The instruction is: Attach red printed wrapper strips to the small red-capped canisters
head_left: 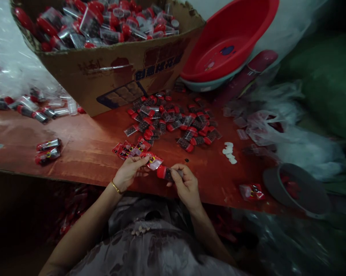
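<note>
My left hand point(132, 171) pinches a small red printed plastic sleeve point(154, 161) with a clear end, over the table's front part. Several more red sleeves point(129, 148) lie just beyond its fingers. In my right hand point(184, 184) is a small clear tube with a red cap point(161, 172) and dark contents, its cap pointing left at the sleeve. A narrow space separates cap and sleeve. Further back lies a loose heap of similar red-capped tubes point(175, 119). Two wrapped tubes point(48, 150) rest side by side at the left.
A cardboard box point(109, 73) full of red-capped tubes stands at the back. Behind the heap are a red basin point(218, 50) and a dark red flask point(247, 74). White pieces point(229, 153), a red packet point(251, 192), a grey container point(296, 191) and plastic bags point(299, 142) are at the right.
</note>
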`<state>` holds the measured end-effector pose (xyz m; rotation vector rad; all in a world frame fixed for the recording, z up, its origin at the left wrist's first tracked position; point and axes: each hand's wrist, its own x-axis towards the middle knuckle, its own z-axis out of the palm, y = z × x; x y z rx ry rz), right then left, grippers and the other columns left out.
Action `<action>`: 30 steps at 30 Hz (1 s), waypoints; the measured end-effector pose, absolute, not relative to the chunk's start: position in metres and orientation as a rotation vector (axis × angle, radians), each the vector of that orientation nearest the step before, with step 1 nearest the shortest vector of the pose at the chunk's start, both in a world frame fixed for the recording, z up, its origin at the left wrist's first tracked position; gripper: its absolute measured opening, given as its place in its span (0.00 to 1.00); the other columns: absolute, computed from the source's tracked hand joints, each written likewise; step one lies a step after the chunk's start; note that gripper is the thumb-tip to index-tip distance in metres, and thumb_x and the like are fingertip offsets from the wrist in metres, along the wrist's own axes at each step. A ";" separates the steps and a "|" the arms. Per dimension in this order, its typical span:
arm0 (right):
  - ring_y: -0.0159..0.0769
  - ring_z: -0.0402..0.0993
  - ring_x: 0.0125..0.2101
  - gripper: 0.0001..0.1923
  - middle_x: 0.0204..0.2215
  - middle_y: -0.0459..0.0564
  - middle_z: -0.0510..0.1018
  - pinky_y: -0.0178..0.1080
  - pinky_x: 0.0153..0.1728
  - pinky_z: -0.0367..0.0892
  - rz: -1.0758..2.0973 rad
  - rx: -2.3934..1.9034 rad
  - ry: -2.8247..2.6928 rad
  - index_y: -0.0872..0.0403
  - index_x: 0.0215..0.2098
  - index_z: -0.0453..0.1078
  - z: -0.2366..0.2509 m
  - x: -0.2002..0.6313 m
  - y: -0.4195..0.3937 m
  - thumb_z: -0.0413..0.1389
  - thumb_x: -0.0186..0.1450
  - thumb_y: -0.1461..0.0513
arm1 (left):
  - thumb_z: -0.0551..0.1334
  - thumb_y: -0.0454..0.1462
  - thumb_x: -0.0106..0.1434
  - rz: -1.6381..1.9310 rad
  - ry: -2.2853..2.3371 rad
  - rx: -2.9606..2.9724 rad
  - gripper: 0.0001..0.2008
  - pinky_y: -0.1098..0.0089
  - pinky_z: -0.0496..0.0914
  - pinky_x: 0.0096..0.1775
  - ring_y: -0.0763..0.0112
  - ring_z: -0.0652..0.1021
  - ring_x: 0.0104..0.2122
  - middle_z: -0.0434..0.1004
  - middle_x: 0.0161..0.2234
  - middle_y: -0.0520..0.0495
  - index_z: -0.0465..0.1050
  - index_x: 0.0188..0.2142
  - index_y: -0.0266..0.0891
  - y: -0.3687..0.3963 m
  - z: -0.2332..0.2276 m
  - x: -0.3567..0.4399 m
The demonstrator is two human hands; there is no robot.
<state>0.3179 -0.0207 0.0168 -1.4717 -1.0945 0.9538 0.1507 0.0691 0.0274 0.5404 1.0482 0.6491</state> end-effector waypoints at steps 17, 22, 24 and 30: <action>0.25 0.68 0.16 0.10 0.21 0.39 0.69 0.29 0.17 0.65 0.991 -1.394 -1.095 0.53 0.33 0.65 0.027 0.312 -0.030 0.53 0.62 0.54 | 0.73 0.48 0.38 0.678 1.076 0.595 0.21 0.75 0.69 0.23 0.77 0.73 0.20 0.77 0.24 0.48 0.76 0.26 0.33 0.064 0.026 0.154; 0.25 0.68 0.16 0.10 0.21 0.39 0.69 0.29 0.17 0.65 0.933 -1.453 -1.099 0.53 0.33 0.65 0.022 0.314 -0.030 0.52 0.63 0.54 | 0.73 0.47 0.38 0.684 1.085 0.626 0.21 0.76 0.68 0.23 0.77 0.73 0.19 0.77 0.22 0.48 0.76 0.26 0.32 0.062 0.027 0.154; 0.24 0.68 0.16 0.10 0.21 0.39 0.69 0.29 0.17 0.65 0.929 -1.476 -1.074 0.53 0.33 0.64 0.018 0.315 -0.027 0.52 0.63 0.54 | 0.73 0.47 0.37 0.691 1.065 0.602 0.21 0.76 0.69 0.23 0.76 0.74 0.20 0.76 0.21 0.49 0.75 0.24 0.33 0.060 0.025 0.155; 0.24 0.67 0.16 0.11 0.20 0.38 0.68 0.29 0.17 0.64 0.985 -1.447 -1.008 0.53 0.32 0.65 0.014 0.314 -0.022 0.52 0.63 0.54 | 0.73 0.47 0.36 0.717 1.029 0.571 0.23 0.76 0.70 0.23 0.77 0.74 0.19 0.76 0.21 0.49 0.75 0.28 0.33 0.053 0.019 0.162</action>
